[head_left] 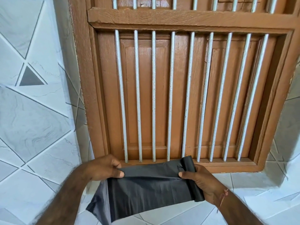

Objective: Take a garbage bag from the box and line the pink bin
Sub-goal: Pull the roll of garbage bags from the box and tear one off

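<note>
A dark grey garbage bag (146, 192) is stretched flat between both hands at the bottom of the head view. My left hand (103, 168) pinches its upper left edge between thumb and fingers. My right hand (199, 181) grips the right side, where the plastic is still partly rolled or folded into a thick strip. The bag's lower left corner hangs loose. Neither the box nor the pink bin is in view.
A brown wooden window frame (162, 17) with closed shutters and several white vertical bars (138, 95) fills the wall straight ahead. White marble-patterned tiles (32, 111) with grey lines cover the wall on the left and below the window.
</note>
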`<state>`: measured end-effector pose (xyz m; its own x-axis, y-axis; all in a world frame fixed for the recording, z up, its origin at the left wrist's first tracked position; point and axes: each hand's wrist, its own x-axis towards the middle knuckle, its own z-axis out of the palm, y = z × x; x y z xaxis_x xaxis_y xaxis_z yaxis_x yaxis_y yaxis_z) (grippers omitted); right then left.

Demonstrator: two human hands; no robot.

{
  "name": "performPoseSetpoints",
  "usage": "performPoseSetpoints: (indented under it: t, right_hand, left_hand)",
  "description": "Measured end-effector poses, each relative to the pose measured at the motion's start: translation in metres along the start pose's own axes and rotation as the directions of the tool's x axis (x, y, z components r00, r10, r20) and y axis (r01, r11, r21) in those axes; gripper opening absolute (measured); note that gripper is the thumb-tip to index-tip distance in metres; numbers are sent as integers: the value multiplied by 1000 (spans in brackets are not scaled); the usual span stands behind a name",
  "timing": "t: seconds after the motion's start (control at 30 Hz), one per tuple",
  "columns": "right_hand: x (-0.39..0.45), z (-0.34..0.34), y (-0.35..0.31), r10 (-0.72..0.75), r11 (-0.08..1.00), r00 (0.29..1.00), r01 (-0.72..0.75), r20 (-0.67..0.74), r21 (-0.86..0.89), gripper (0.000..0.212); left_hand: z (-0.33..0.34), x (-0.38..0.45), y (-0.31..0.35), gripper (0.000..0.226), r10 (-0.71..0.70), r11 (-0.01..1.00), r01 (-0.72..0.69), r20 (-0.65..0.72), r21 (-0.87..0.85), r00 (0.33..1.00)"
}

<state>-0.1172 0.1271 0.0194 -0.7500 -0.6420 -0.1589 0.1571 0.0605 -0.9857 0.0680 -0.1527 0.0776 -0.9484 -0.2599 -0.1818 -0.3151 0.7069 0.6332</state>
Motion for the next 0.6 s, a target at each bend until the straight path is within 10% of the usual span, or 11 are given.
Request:
performPoseSetpoints:
  t: [0.17, 0.37, 0.6]
  right_hand:
    - [-11, 20, -15, -118, 972, 982, 145, 150, -183, 17]
    - [-15, 23, -27, -67, 977, 971, 111, 231, -181, 38]
    - [-10, 1, -9, 45, 999, 986, -41, 163, -28, 49]
  left_hand:
    - [30, 19, 26, 37, 136, 982, -152, -139, -113, 981]
    - [91, 43, 61, 36, 253, 806, -175, 62, -566, 966]
    - [75, 44, 68, 16, 242, 926, -212, 62, -311, 968]
